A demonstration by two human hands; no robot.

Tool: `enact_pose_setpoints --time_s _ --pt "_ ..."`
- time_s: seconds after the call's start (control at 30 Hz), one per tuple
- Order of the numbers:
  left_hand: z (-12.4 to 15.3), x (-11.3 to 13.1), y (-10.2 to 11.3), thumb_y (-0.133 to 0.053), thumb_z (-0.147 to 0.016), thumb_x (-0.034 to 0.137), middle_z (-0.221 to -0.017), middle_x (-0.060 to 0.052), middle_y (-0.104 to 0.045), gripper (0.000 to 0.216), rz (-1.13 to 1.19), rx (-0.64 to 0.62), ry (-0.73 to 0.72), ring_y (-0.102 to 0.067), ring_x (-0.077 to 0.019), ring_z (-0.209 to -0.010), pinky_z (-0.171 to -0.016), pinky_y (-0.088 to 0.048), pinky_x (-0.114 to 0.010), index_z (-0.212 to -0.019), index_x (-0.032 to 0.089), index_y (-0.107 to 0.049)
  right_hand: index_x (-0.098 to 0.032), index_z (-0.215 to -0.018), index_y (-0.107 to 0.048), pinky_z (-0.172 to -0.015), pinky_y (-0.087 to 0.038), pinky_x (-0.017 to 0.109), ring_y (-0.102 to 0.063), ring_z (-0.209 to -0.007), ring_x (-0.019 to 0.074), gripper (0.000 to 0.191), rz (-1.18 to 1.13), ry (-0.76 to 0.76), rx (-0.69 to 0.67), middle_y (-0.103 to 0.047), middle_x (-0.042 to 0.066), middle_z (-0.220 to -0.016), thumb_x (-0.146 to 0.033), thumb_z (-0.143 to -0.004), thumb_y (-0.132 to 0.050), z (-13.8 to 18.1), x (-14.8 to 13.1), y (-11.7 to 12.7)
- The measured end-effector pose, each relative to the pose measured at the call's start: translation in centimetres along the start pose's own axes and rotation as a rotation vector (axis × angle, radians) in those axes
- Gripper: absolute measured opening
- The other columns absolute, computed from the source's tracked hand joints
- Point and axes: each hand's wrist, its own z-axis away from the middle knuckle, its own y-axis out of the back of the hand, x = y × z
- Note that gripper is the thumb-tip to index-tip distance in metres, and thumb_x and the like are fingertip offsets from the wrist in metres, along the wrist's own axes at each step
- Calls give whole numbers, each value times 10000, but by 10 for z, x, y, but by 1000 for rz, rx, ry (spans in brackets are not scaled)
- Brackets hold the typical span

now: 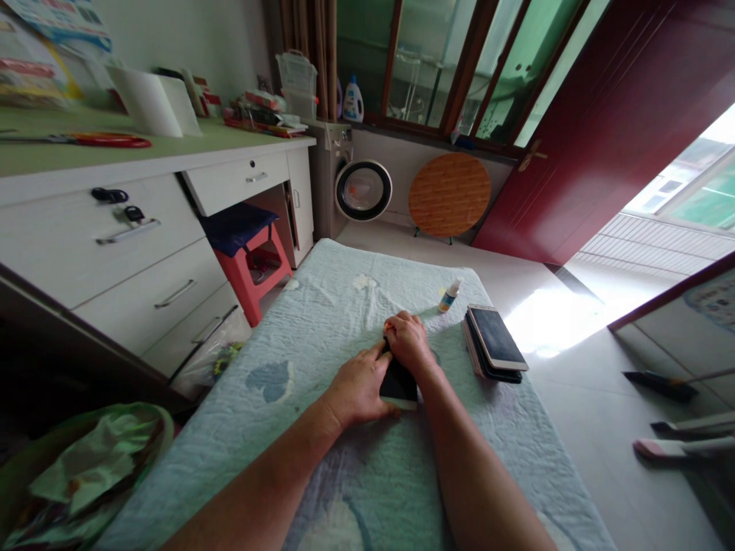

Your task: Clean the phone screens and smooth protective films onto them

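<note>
A smartphone (400, 385) with a dark screen and a pale lower edge lies on the cloth-covered table. My left hand (359, 385) holds it along its left side, the thumb by the lower edge and the fingers further up. Over the phone's far end, my right hand (406, 340) is closed with its fingers curled down. A bit of orange shows at those fingertips, but what they hold, if anything, is hidden. Beyond the hands stands a small spray bottle (449, 295) with a white top. To the right is a stack of phones, a white-framed one (498, 337) uppermost.
The table carries a light blue quilted cloth (338, 283). At left are a red stool (256, 275), a white drawer desk (132, 245) and a lined waste bin (164, 428). A washing machine with its door (364, 190) open and a round wooden tabletop (451, 193) stand behind.
</note>
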Motion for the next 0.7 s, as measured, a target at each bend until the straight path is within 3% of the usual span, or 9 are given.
enact_pose_setpoints --time_s 0.7 --pt "0 -3 -1 -808 -544 520 -1434 -127 -448 860 -14 4 12 -463 -370 -1279 -1053 -405 -469 -1283 222 -483 -191 -926 -709 -771 -357 309 -550 -910 230 243 140 -190 53 -651 92 -960 -228 -839 -485 7 8 16"
